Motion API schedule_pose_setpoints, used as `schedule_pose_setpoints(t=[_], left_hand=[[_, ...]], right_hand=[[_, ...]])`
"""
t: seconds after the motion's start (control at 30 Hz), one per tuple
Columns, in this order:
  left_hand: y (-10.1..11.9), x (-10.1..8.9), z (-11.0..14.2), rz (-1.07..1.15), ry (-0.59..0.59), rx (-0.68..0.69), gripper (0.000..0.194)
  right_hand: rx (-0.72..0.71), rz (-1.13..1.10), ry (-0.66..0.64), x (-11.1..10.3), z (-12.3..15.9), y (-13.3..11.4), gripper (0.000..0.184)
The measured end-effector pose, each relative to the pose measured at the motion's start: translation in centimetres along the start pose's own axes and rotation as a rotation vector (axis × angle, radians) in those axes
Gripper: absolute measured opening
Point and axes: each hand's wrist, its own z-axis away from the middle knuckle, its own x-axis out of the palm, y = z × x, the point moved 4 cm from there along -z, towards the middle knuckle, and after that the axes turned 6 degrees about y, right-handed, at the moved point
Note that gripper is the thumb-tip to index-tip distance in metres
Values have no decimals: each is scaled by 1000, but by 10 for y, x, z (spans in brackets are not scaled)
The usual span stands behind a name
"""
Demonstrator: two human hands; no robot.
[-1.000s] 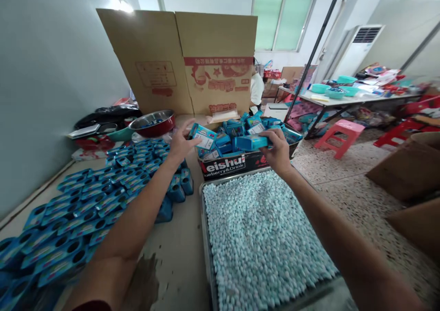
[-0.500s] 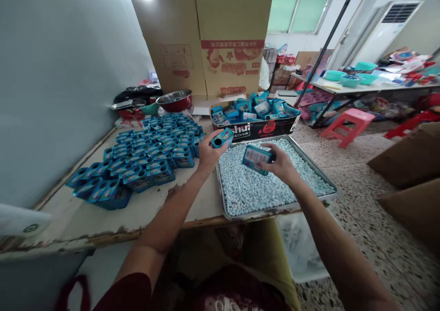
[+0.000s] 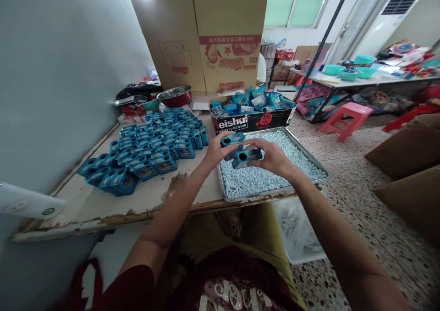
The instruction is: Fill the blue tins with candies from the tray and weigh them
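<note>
Farther blue box in left hand — nearer blue box in right hand

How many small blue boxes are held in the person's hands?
2: one box in the left hand, another box in the right hand, both over the pale pellets. None seems hidden.

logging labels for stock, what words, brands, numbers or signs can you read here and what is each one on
"eishui", first letter unclear: black carton
"ueberry&Drink", start cut off: same carton, underneath
Red emblem on that carton: unreadable
Red printing on the tall cardboard: too small
Blue boxes: print too small
Shirt lettering: cannot make out
Green round mark on the white object: no legible words
</note>
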Motion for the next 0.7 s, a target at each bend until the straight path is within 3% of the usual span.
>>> schedule_pose_setpoints(t=[0.1, 0.17, 0.23, 0.33, 0.4, 0.5, 0.57, 0.6, 0.7], left_hand=[[-4, 2, 6, 48, -183, -51, 71], [-12, 5, 15, 167, -326, -99, 90], [-22, 9, 25, 247, -395, -115, 105], [-35, 11, 37, 214, -270, -117, 113], [-43, 13, 44, 247, -170, -202, 109], [-48, 22, 56, 405, -53, -338, 109], [-44, 31, 66, 456, 13, -358, 108], [-39, 35, 73, 456, 46, -350, 103], [-16, 36, 95, 395, 87, -274, 96]], right_hand=[[24, -61, -52, 3, -2, -10, 49], [63, -136, -59, 7, -4, -8, 55], [93, -188, -53, 12, -4, 0, 60], [75, -140, 9, 18, 1, 17, 56], [70, -161, 100, 21, 9, 27, 54], [173, -363, 230, 29, 29, 38, 78], [293, -504, 257, 42, 44, 42, 94], [352, -569, 253, 49, 51, 43, 93], [493, -771, 234, 67, 71, 51, 72]])
